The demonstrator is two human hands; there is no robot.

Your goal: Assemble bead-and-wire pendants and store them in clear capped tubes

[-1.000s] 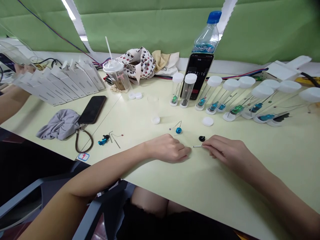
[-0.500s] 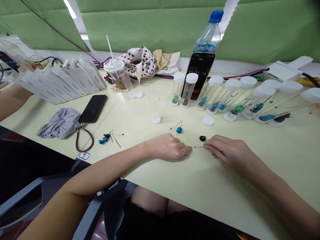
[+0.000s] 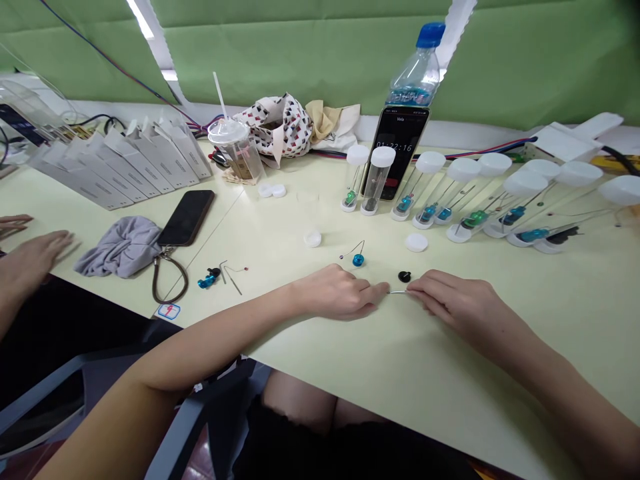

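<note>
A thin metal pin [image 3: 399, 291] lies level just above the pale yellow table [image 3: 450, 373], between my two hands. My right hand [image 3: 453, 304] pinches its right end. My left hand [image 3: 345, 297] rests on the table with fingers curled, and its fingertips meet the pin's left tip. A small black round piece [image 3: 405, 276] sits just behind the pin. A blue bead on a bent wire [image 3: 357, 258] lies a little farther back.
A row of clear tubes with white caps [image 3: 470, 193] crosses the back right, beside an upright phone [image 3: 397, 150] and a water bottle [image 3: 417, 67]. Loose white caps [image 3: 415, 242], a black phone [image 3: 186, 217], a grey cloth [image 3: 120, 247] and another person's hands [image 3: 30, 250] lie left.
My left fingertips have slid right to meet the pin's tip. The other person's hands at the far left came down from the white boxes to the table edge.
</note>
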